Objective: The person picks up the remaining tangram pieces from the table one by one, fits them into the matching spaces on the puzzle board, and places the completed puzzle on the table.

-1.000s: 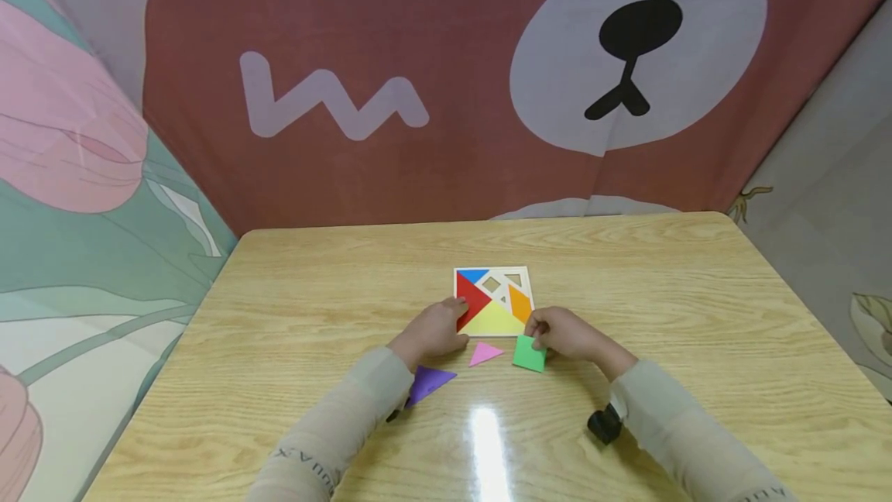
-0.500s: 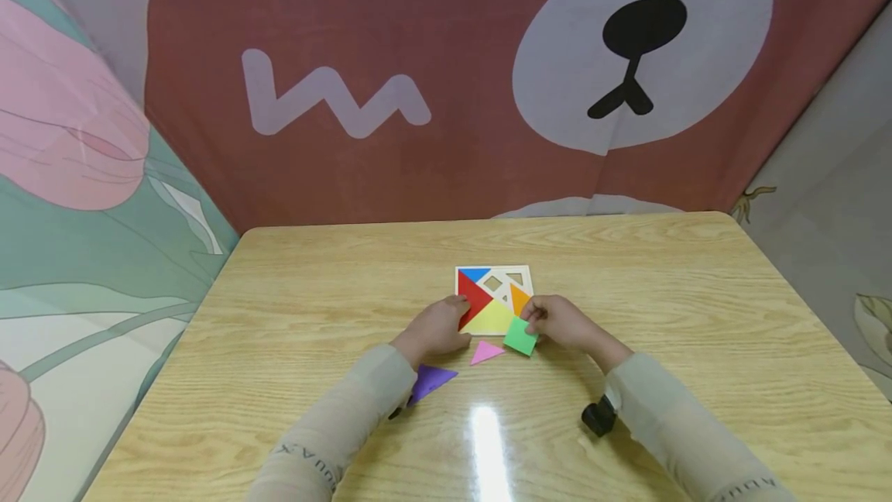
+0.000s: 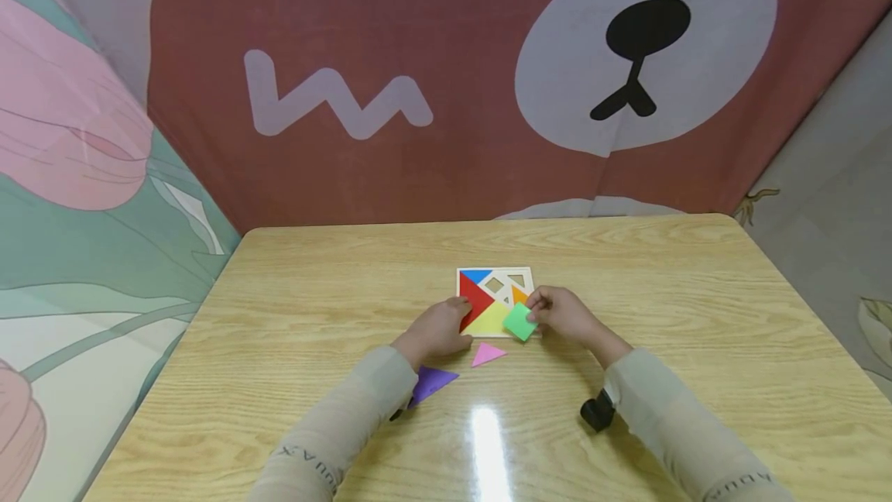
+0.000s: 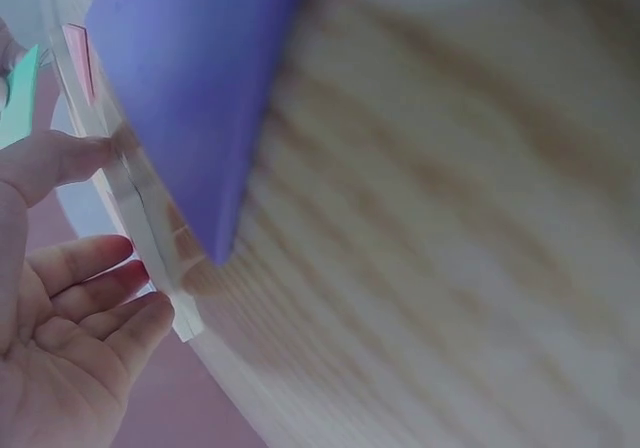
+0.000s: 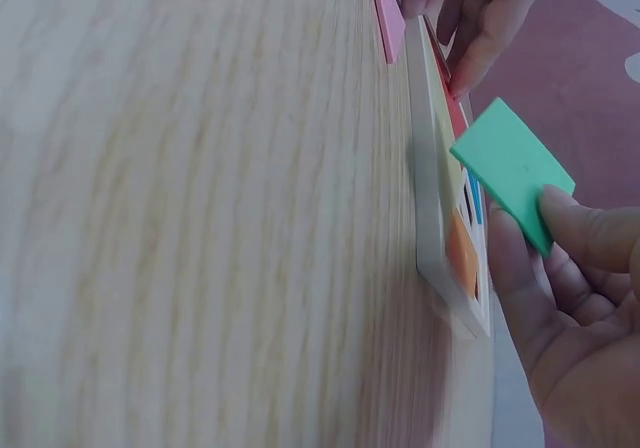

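A tangram board [image 3: 504, 283] lies on the table, holding a red triangle [image 3: 477, 298], a yellow triangle [image 3: 488, 321], a blue triangle [image 3: 475, 276] and an orange parallelogram [image 3: 518, 294]. Several cutouts in it show bare. At its near left corner my left hand [image 3: 439, 328] holds the board, thumb at the front edge and fingertips at the left side. Between thumb and fingers my right hand [image 3: 567, 316] pinches a green square [image 5: 510, 158], tilted above the board's near right part. From the head, the square overlaps the yellow and orange pieces.
A pink triangle [image 3: 488, 354] lies just in front of the board. Beside my left wrist is a purple triangle [image 3: 433, 383], looming large in the left wrist view. The wooden table [image 3: 334, 269] ends at a bear-print curtain [image 3: 390, 177] behind.
My right hand has carried the green square from the table in front of the board up over its near right part, turning it on the way. The left hand stays put.
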Motion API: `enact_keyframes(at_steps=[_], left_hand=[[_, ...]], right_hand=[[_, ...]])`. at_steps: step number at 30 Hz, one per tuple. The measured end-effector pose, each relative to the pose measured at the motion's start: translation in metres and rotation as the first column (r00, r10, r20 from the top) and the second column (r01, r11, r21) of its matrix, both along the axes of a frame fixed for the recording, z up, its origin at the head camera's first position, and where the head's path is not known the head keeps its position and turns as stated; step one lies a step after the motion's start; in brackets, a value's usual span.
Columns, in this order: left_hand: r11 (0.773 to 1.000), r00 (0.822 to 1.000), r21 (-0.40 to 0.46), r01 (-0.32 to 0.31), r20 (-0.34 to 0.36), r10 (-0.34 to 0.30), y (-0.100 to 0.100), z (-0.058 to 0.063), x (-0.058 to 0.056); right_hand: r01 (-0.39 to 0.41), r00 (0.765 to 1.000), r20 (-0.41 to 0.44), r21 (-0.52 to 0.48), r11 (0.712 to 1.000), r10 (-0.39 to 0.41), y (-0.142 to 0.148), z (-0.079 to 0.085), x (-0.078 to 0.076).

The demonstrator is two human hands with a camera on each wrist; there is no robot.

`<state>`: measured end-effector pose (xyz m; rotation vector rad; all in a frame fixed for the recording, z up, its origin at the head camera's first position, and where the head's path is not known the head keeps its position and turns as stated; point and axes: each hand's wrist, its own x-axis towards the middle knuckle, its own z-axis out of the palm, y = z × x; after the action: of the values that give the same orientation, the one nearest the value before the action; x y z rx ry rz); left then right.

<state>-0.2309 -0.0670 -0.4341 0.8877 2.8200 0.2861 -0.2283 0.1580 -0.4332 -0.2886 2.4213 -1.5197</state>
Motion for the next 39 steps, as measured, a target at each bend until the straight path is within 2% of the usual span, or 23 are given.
enact_keyframes(at_steps=[6,13,28,39], left_hand=[[1.000,0.999,-0.008,-0.022,0.028,0.022,0.001,0.000,0.000],[1.000,0.999,-0.010,-0.022,0.024,0.022,0.000,-0.003,-0.001],[1.000,0.999,-0.018,-0.026,0.032,0.026,0.000,-0.002,-0.001],[1.000,0.999,-0.020,-0.023,0.046,0.024,0.000,-0.002,-0.003]], right_hand=[[0.051,0.999,0.011,-0.006,0.999,-0.051,-0.002,-0.002,-0.007],[0.101,0.994,0.032,-0.011,0.995,-0.101,-0.006,-0.001,-0.012],[0.171,0.985,-0.007,-0.027,0.985,-0.172,-0.014,-0.002,-0.020],[0.208,0.977,-0.020,-0.104,0.973,-0.211,-0.017,-0.003,-0.027]])
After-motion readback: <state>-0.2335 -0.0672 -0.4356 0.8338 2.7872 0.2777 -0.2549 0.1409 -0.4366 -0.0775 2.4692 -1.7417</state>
